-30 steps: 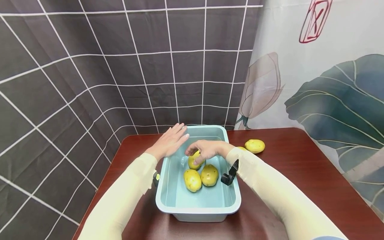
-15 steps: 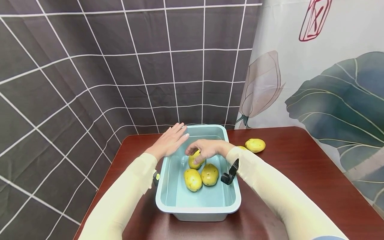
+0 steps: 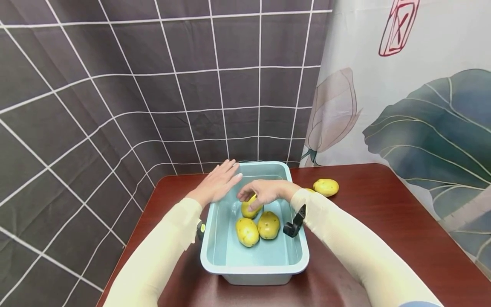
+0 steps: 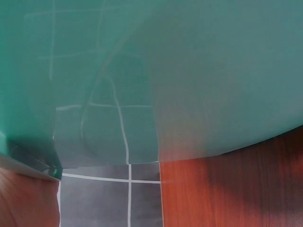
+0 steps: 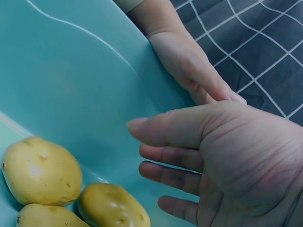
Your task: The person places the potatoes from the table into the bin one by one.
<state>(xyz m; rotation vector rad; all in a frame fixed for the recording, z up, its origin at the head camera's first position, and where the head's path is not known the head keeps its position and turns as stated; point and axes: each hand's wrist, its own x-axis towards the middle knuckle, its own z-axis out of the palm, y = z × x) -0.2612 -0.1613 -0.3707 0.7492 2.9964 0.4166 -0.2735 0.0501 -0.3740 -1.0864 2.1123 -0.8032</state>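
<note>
A light blue plastic basin (image 3: 255, 269) holds three yellow potatoes: a left one (image 3: 247, 232), a right one (image 3: 269, 225) and a far one (image 3: 250, 208) partly covered by my right hand. My left hand (image 3: 217, 183) rests on the basin's left rim with its fingers straight. Over the basin hangs my right hand (image 3: 266, 192), its fingers loosely bent. In the right wrist view nothing lies between the thumb and fingers of the right hand (image 5: 236, 156), and the potatoes (image 5: 41, 171) are apart from it. The left wrist view is mostly filled by the basin's outer wall (image 4: 213, 80).
On the reddish-brown table (image 3: 368, 213), right of the basin, lies another potato (image 3: 326, 187). Beside it one more potato (image 3: 310, 190) is mostly hidden by my right sleeve. A dark gridded curtain (image 3: 192, 85) hangs behind the table, with a floral white cloth (image 3: 356, 42) at the right.
</note>
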